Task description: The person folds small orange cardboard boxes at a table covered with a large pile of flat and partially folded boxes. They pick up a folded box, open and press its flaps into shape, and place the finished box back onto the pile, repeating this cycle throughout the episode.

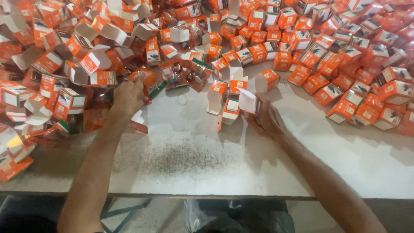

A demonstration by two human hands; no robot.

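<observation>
At the far left of the white table [224, 172], a heap of opened orange-and-white cartons [51, 73] spreads across the surface, many with their white flaps standing up. Among them lie flat orange packets [97, 118] with clear windows.

The left hand [128, 97] reaches forward into the edge of this heap. Its fingers are curled around an orange packet with a green end [152, 84], which it grips at the near end; the packet sits at the rim of the pile, touching the other packets behind it.

Just right of that hand, a small pale ring [183, 99] lies alone on the bare tabletop. Beyond it, a few open cartons [217, 96] stand upright near the middle of the table, flaps raised.

The right hand [265, 118] rests just right of these, low over the table. It holds a small open carton [250, 102], white inside, with the fingers wrapped around its body and the flap pointing left toward the standing cartons.

To the far right, a large mound of closed orange cartons [345, 56] fills the table's back and right side, well apart from the right hand. A dark scuffed patch [185, 157] marks the table in front, between the two forearms.
</observation>
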